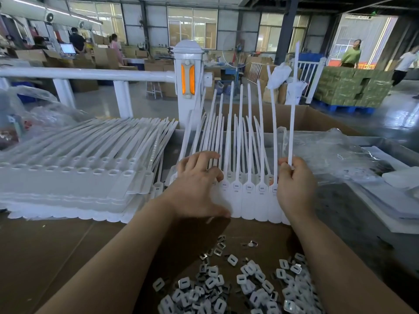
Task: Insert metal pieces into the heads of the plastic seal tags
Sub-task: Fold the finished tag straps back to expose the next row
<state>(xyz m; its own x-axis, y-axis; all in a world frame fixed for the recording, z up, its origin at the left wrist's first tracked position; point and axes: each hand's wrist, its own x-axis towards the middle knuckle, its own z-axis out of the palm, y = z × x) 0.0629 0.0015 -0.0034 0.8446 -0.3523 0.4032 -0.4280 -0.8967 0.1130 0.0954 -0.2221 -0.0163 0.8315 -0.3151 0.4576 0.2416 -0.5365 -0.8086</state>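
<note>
a row of white plastic seal tags (249, 196) is held up in the middle, just behind a brown cardboard sheet (68, 257). the flat, round-bottomed tag ends are covered by the left hand (195, 189), with its fingers spread wide and bent over the thin strips. one long, thin strip is pinched by the right hand (294, 184). small square metal pieces (238, 284), shiny with a slot, are piled on the cardboard near the arms. more tags are stacked flat (74, 177) at the left.
</note>
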